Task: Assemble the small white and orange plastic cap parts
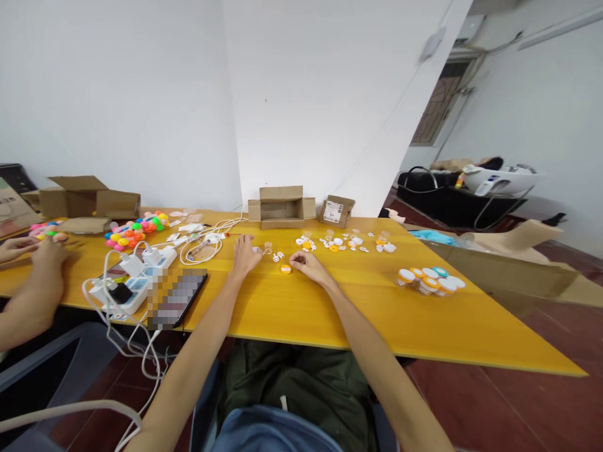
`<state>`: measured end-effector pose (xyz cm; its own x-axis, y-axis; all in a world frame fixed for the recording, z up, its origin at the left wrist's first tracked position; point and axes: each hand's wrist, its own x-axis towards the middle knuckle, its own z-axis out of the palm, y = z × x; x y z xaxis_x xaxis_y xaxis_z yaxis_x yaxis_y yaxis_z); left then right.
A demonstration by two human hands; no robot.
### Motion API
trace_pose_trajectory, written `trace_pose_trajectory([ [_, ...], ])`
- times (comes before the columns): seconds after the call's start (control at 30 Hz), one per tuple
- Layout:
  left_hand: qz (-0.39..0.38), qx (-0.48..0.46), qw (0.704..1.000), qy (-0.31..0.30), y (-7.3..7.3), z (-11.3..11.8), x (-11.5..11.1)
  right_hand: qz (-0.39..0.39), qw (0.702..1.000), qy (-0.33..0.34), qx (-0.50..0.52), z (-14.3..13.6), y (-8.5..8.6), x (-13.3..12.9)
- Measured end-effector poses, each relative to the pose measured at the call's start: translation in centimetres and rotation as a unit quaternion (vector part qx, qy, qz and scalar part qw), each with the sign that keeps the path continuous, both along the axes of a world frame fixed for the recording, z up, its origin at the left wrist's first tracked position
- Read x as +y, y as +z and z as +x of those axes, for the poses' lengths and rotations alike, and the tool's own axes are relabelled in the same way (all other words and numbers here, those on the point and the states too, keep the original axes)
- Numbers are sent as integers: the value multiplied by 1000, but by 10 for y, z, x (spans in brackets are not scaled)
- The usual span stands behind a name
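seemingly, capped jars [429, 285] near the right tabletop [377, 326] edge are done; loose pieces [334, 248] toward the far edge await. orange lid [286, 269] sits between left hand [244, 254] and right hand [308, 266]; cannot tell either grip.

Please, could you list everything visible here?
Table: one, yellow, centre
Cardboard boxes: at least three, brown, back
Lidded jars: several, mixed colours, right
Loose parts: many, mostly white, back
Lid: one, orange-white, centre
Balls: many, multicoloured, left
Power strip: one, white, left
Cables: several, white, left
Phone: one, dark, left
Basin: one, white, right background
Co-worker's hands: two, bare, far left
Left hand: one, bare, near clear cup
Right hand: one, bare, beside lid
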<state>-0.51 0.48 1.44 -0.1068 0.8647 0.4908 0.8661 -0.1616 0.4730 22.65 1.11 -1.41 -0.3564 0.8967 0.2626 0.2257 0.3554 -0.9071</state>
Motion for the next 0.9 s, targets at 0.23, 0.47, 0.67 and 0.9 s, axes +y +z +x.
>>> trace_pose_trajectory([
  [0.23, -120, 24, 992, 13, 0, -2, -2, 16, 1000, 3, 3, 1, -4, 4],
  [0.47, -95, 22, 995, -2, -6, -1, 3, 22, 1000, 0, 7, 1, -3, 3],
  [0.67, -39, -9, 999, -23, -6, -4, 6, 50, 998, -24, 20, 0, -5, 4],
  [0.9, 59, -12, 981, -183, 3, 16, -8, 99, 991, -64, 61, -3, -4, 1],
])
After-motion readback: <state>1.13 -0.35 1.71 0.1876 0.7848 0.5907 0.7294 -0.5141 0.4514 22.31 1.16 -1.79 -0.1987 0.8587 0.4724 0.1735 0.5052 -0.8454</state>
